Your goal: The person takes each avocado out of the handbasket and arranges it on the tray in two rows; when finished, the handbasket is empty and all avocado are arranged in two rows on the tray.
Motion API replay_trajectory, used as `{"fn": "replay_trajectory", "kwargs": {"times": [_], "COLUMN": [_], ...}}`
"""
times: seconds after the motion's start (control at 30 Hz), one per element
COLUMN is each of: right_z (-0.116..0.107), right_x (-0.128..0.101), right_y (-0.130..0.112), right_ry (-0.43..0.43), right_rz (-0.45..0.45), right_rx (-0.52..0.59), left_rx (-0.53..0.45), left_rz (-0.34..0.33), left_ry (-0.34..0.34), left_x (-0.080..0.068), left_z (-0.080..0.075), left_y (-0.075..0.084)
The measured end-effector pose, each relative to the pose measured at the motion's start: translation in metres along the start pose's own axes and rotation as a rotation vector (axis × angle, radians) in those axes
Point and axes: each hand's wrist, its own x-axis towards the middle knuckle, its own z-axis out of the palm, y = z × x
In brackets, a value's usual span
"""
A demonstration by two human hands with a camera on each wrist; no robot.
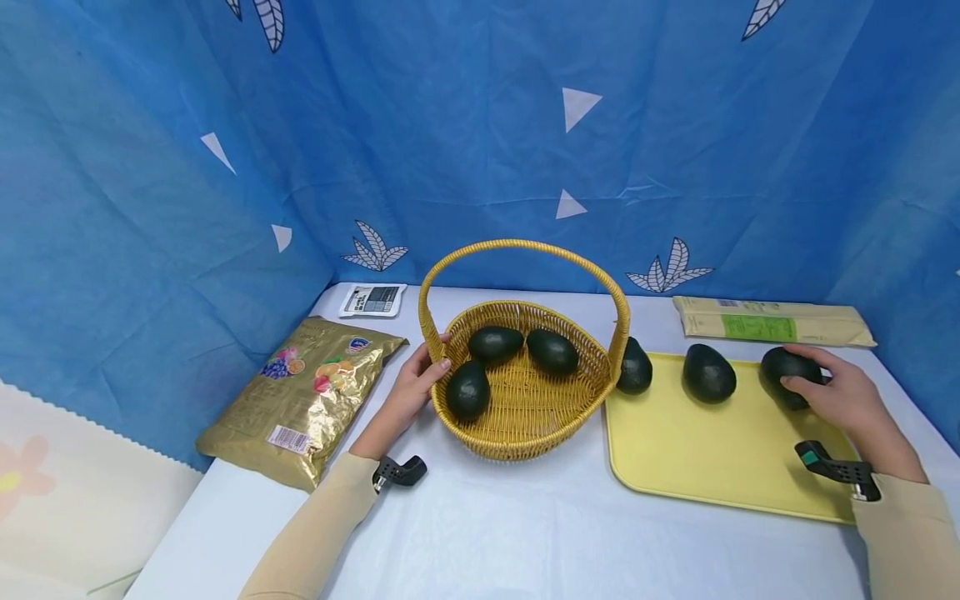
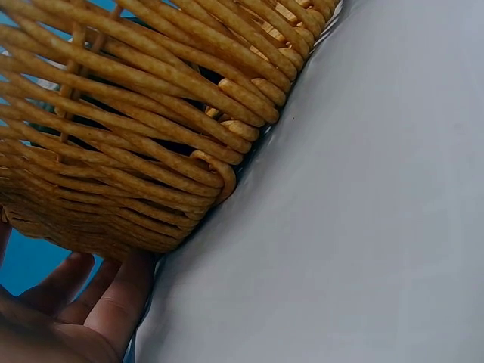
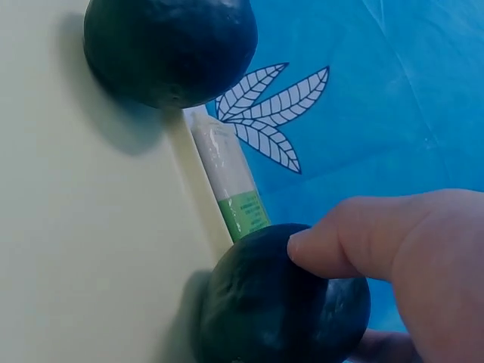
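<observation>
A yellow wicker basket [image 1: 517, 442] with a tall arched handle stands mid-table, three dark green avocados [image 1: 468, 390] inside it. My left hand [image 1: 411, 385] holds the basket at its left side, by the foot of the handle. From the left wrist, its fingers [image 2: 121, 302] show against the woven outer wall. On the yellow tray [image 1: 675, 458] at the right, my right hand [image 1: 847, 392] grips an avocado [image 1: 787, 371] between thumb and fingers. Another avocado [image 1: 708, 373] lies to its left on the tray. One more avocado [image 1: 636, 368], by the basket's right rim, is partly hidden.
Left of the basket lies a gold foil bag [image 1: 307, 400] with fruit pictures. A small white packet [image 1: 372, 300] is at the back left. Behind the tray lies a long pale package [image 1: 772, 321] with a green label. A blue patterned cloth [image 1: 480, 150] hangs behind the table.
</observation>
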Motion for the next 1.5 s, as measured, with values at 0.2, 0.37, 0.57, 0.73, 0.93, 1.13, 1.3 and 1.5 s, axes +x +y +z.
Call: {"fn": "replay_trajectory", "kwargs": {"times": [0.2,0.37,0.57,0.73,0.93,1.13,1.3,1.5], "right_z": [0.000,-0.001,-0.001,0.000,-0.001,-0.006,-0.010,-0.016], "right_x": [-0.001,-0.001,-0.001,0.000,-0.001,-0.003,-0.005,-0.009], "right_y": [-0.002,-0.001,0.002,0.004,0.002,0.001,-0.001,-0.013], "right_ry": [0.001,-0.008,-0.013,-0.019,-0.022,-0.032,-0.003,0.044], "right_rz": [0.018,0.015,0.015,0.023,0.020,0.036,0.029,0.069], "right_rx": [-0.004,-0.009,0.010,0.027,0.040,0.054,0.051,0.040], "left_rx": [0.004,0.008,0.005,0.010,0.001,-0.004,0.001,0.010], "left_rz": [0.011,0.011,0.007,0.013,0.009,0.014,0.000,0.001], "left_ry": [0.001,0.003,0.000,-0.001,-0.009,-0.013,-0.004,0.001], "left_x": [0.000,0.000,0.000,-0.001,-0.001,0.001,0.002,0.001], "left_z": [-0.001,-0.001,0.000,0.000,0.000,-0.001,-0.001,0.000], "left_y": [-0.002,-0.003,-0.003,-0.003,-0.003,-0.004,-0.004,-0.002]}}
